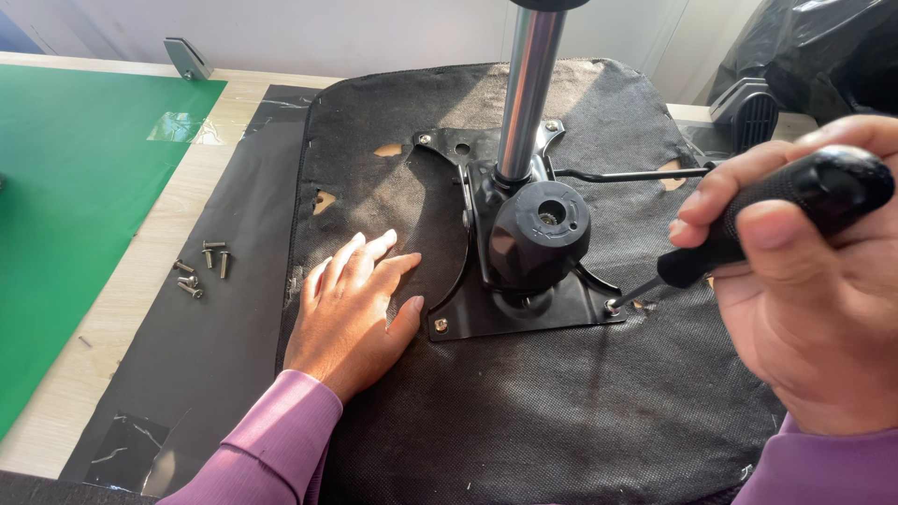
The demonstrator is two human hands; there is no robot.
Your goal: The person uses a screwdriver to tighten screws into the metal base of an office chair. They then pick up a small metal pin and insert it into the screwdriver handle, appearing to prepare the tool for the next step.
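Observation:
An upturned chair seat [524,411] covered in black fabric lies on the table. A black metal mounting plate [510,313] with a round black knob [541,234] and a shiny gas cylinder [529,89] is bolted to it. My right hand [809,281] grips a black-handled screwdriver [776,210]; its tip rests on a screw [612,305] at the plate's near right corner. My left hand [354,313] lies flat on the seat, fingers spread, thumb touching the plate's near left edge.
Several loose screws [201,266] lie on a black mat [215,309] left of the seat. A green mat [75,196] covers the wooden table's left side. A thin black lever [627,174] sticks out to the right. A black bag sits at far right.

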